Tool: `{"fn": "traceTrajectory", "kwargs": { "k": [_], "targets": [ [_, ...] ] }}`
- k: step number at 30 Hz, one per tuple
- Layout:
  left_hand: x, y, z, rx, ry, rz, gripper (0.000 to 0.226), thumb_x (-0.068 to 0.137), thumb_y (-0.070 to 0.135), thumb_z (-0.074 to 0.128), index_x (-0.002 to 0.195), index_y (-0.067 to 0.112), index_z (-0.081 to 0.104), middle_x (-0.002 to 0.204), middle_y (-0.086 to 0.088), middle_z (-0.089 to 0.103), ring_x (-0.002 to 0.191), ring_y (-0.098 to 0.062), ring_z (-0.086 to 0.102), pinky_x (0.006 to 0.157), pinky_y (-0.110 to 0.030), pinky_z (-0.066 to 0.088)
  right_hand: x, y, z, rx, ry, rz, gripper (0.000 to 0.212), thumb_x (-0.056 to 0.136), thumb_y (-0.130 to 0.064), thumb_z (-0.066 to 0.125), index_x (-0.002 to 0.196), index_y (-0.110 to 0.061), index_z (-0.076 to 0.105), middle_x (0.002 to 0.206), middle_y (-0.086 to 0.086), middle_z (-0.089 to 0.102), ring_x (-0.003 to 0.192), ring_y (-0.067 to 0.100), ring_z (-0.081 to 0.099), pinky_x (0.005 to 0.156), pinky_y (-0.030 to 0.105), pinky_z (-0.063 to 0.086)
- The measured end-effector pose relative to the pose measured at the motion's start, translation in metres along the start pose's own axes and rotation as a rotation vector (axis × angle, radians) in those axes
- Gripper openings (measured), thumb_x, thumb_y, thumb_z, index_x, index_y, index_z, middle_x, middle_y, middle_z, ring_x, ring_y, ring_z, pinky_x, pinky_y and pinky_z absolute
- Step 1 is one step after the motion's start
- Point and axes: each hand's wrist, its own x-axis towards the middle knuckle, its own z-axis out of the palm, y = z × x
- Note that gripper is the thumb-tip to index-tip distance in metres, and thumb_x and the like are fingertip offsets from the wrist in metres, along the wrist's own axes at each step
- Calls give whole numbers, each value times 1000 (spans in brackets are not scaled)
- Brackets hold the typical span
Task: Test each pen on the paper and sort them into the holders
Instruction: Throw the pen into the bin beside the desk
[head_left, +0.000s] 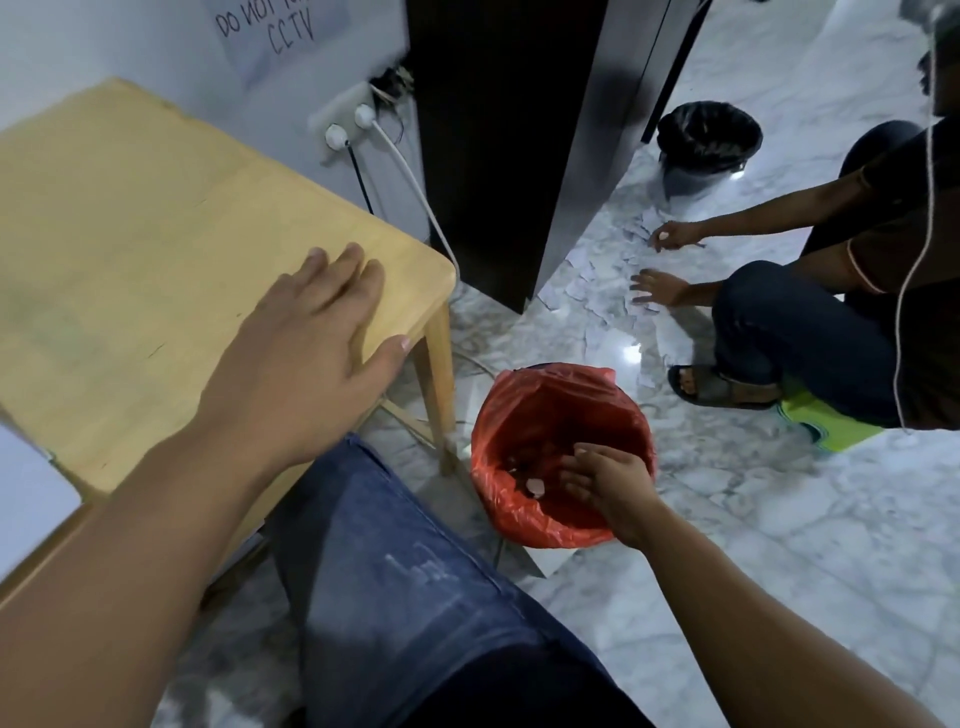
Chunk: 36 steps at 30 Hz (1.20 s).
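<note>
Hands: left (311, 332) flat on table (130, 208) | right (608, 483) loose over red bin (498, 415) | sign (275, 31) "CCTV"

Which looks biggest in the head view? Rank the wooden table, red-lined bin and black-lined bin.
1. Wooden table
2. Red-lined bin
3. Black-lined bin

The black-lined bin stands farther away, so the bins' true sizes may be alike.

- An indoor room, most likely an office or a shared workroom; which of the two is not certain.
- A handwritten notice (270, 31) taped to the white wall at the upper left of the frame reads "CCTV".
- Below it, wall sockets (347, 122) with plugged cables.
- A polished marble floor (779, 519) fills the right side.
- A plain wooden counter (130, 218) stands at the left.
- Two lined waste bins: a red one (519, 493) at lower centre, a black one (709, 137) at upper right.
- A dark cabinet (509, 130) at top centre.
</note>
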Motion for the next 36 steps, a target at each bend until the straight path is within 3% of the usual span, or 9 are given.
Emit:
{"fn": "traceTrajectory", "kwargs": {
  "k": [7, 11, 14, 18, 21, 23, 27, 32, 36],
  "targets": [
    [-2, -1, -12, -255, -27, -29, 66, 96, 50, 48, 154, 29, 25, 163, 13, 13, 150, -5, 1, 121, -27, 2, -30, -51, 25, -120, -79, -243, 23, 93, -5, 60, 114, -6, 67, 97, 11, 77, 90, 26, 72, 80, 36, 59],
    [-12, -14, -29, -456, 27, -87, 61, 94, 45, 56, 150, 32, 36, 157, 21, 26, 146, 7, 9, 119, -22, 11, -70, -105, 51, -233, -162, -494, 18, 94, -7, 60, 107, -16, 70, 93, 2, 78, 86, 19, 74, 78, 32, 59],
    [-29, -29, -44, -550, 88, -125, 60, 87, 51, 55, 144, 35, 46, 151, 24, 35, 144, 11, 14, 111, -8, 13, -103, -136, 72, -390, -201, -725, 18, 94, -12, 61, 105, -23, 70, 94, -5, 77, 84, 13, 74, 78, 33, 59],
    [-64, -57, -64, -568, 209, -196, 51, 88, 45, 60, 137, 33, 55, 146, 23, 44, 141, 11, 22, 112, -10, 20, -144, -153, 117, -556, -321, -934, 19, 92, -15, 63, 103, -30, 69, 94, -13, 76, 84, 7, 72, 77, 33, 59],
    [-97, -85, -80, -466, 254, -245, 45, 92, 42, 59, 136, 33, 56, 141, 25, 43, 137, 10, 27, 98, 5, 17, -172, -151, 158, -630, -432, -1006, 20, 91, -14, 64, 99, -31, 69, 92, -15, 75, 83, 8, 71, 78, 35, 60],
    [-124, -106, -89, -429, 266, -314, 43, 94, 43, 56, 136, 34, 55, 139, 26, 44, 130, 13, 29, 91, 8, 18, -190, -144, 187, -688, -523, -1012, 20, 90, -15, 65, 97, -32, 70, 90, -16, 75, 82, 8, 71, 78, 36, 60],
    [-190, -153, -105, -392, 340, -478, 37, 97, 38, 58, 134, 34, 57, 141, 20, 51, 119, 13, 43, 79, 2, 36, -225, -115, 252, -865, -709, -1034, 15, 87, -17, 69, 91, -32, 72, 81, -15, 74, 74, 6, 69, 71, 35, 59],
    [-271, -207, -124, -322, 389, -696, 34, 98, 37, 57, 131, 35, 59, 134, 18, 57, 68, 13, 54, 68, -1, 35, -275, -67, 322, -960, -989, -994, 11, 86, -22, 70, 86, -32, 73, 82, -22, 73, 75, -1, 67, 69, 24, 50],
    [-316, -244, -137, -288, 348, -821, 36, 100, 32, 54, 135, 29, 57, 138, 10, 58, 109, -8, 61, 85, -15, 37, -322, -26, 363, -1046, -1158, -972, 11, 83, -30, 69, 91, -38, 71, 90, -24, 71, 84, -7, 66, 75, 19, 50]
  ]
}}
